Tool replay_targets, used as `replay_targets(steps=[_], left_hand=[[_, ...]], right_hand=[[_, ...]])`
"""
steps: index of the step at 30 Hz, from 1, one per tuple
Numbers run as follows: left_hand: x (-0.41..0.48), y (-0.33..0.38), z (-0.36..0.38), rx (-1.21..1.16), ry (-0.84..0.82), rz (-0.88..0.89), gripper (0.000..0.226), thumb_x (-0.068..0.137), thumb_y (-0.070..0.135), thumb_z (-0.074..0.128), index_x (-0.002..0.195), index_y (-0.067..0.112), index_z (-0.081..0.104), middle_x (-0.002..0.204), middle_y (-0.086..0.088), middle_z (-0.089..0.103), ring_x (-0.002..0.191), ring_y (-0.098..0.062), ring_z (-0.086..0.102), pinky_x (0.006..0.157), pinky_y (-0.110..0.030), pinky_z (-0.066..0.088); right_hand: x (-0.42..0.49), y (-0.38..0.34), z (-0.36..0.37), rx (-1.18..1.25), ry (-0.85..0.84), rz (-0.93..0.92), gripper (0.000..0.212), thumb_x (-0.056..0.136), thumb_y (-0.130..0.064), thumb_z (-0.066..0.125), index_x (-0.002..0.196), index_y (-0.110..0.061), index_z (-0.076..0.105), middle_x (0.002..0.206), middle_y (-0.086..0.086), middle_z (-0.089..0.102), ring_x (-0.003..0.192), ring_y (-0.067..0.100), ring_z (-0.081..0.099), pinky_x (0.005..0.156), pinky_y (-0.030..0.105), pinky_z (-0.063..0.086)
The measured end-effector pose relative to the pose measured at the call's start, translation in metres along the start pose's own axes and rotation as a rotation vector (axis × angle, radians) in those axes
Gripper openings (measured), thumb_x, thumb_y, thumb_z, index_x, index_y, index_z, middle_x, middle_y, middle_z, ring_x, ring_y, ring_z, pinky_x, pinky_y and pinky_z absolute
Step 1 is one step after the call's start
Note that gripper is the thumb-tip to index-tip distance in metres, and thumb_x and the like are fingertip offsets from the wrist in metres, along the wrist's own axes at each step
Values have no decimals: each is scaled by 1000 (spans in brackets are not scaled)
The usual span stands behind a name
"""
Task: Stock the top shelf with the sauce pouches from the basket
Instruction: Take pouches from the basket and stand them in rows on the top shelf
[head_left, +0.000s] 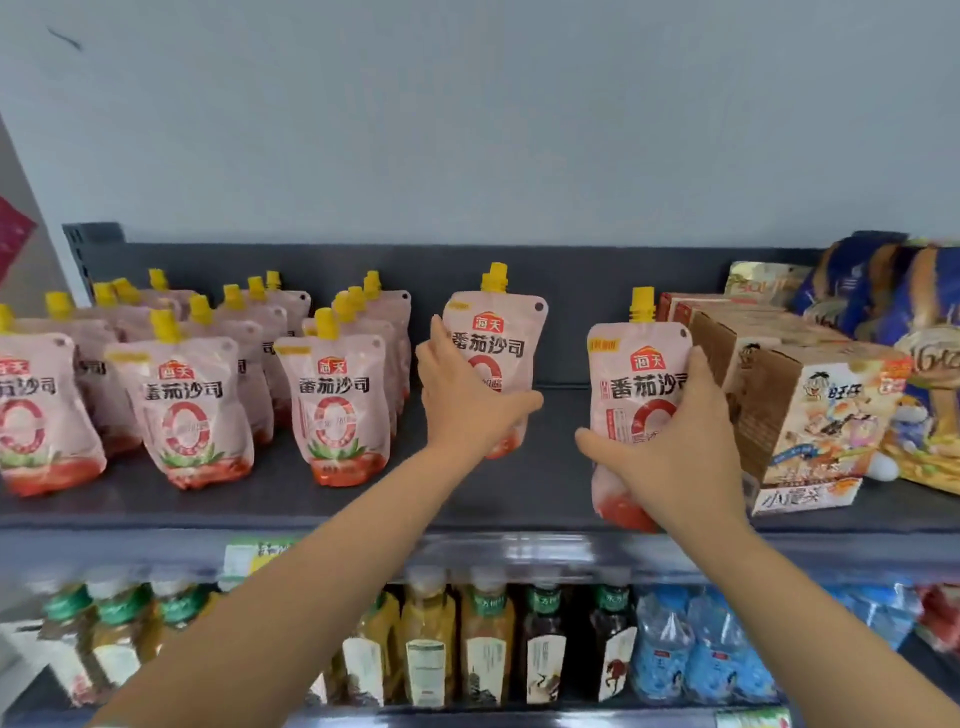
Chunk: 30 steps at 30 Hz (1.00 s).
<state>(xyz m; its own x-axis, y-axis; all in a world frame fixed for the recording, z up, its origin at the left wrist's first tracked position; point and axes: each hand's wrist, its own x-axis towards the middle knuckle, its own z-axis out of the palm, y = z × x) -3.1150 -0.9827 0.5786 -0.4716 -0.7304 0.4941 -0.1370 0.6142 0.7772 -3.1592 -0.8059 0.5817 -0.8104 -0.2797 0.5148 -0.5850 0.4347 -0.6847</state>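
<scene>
Pink sauce pouches with yellow caps stand in several rows on the left half of the dark top shelf (291, 499). My left hand (462, 400) grips one pouch (501, 332) upright over the middle of the shelf, just right of the rows. My right hand (670, 457) holds a second pouch (636, 384) upright at the shelf's front edge, beside the cardboard snack boxes. The basket is out of view.
Cardboard snack boxes (795, 410) and blue snack bags (883, 296) fill the right end of the top shelf. Bare shelf lies between the two held pouches. Tea bottles (483, 639) and water bottles (696, 649) line the shelf below.
</scene>
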Motion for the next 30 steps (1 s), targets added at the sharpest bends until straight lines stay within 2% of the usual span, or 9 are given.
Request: replay_targets(steps=[2, 6, 9, 13, 18, 27, 30], left_hand=[[22, -8, 13, 59, 53, -2, 128, 51, 32, 88, 149, 13, 9, 137, -8, 27, 127, -25, 30, 108, -39, 31], [58, -26, 38, 78, 98, -9, 106, 49, 32, 88, 135, 11, 28, 126, -6, 35, 118, -24, 37, 100, -37, 34], [77, -36, 57, 78, 91, -68, 95, 49, 34, 89, 122, 10, 33, 120, -5, 36, 113, -23, 41, 95, -35, 36], [89, -48, 80, 74, 83, -119, 95, 51, 35, 89, 123, 11, 31, 124, -6, 35, 115, -24, 41, 98, -38, 38], [99, -59, 98, -29, 150, -217, 96, 54, 32, 89, 126, 9, 31, 126, -9, 35, 119, -25, 38, 101, -42, 37], [110, -66, 110, -37, 165, -177, 103, 51, 41, 92, 127, 9, 30, 127, -8, 37, 121, -24, 39, 101, -41, 35], [110, -67, 109, -23, 152, -172, 103, 51, 43, 91, 127, 11, 30, 127, -7, 38, 121, -24, 40, 101, -43, 40]], right_hand=[[9, -4, 10, 9, -9, 4, 122, 53, -43, 83, 150, -21, 11, 135, 5, 40, 125, 25, 41, 99, 43, 41], [20, -2, 25, 14, -56, 27, 124, 56, -39, 85, 151, -21, 7, 140, 3, 35, 129, 22, 38, 101, 41, 38], [24, 4, 34, -5, -80, 47, 126, 56, -40, 85, 151, -23, 5, 142, 2, 34, 130, 22, 36, 104, 41, 36], [27, 14, 42, -35, -99, 61, 126, 56, -40, 85, 151, -23, 4, 143, 2, 33, 131, 23, 36, 105, 40, 36], [27, 23, 49, -67, -106, 29, 126, 56, -42, 84, 151, -28, 2, 138, -2, 36, 130, 18, 35, 101, 38, 38], [28, 28, 56, -46, -83, -10, 127, 56, -43, 83, 150, -31, -1, 136, -5, 33, 129, 15, 32, 100, 35, 37], [27, 28, 56, -35, -72, -12, 127, 56, -44, 84, 150, -31, -1, 136, -5, 32, 129, 15, 32, 102, 36, 36]])
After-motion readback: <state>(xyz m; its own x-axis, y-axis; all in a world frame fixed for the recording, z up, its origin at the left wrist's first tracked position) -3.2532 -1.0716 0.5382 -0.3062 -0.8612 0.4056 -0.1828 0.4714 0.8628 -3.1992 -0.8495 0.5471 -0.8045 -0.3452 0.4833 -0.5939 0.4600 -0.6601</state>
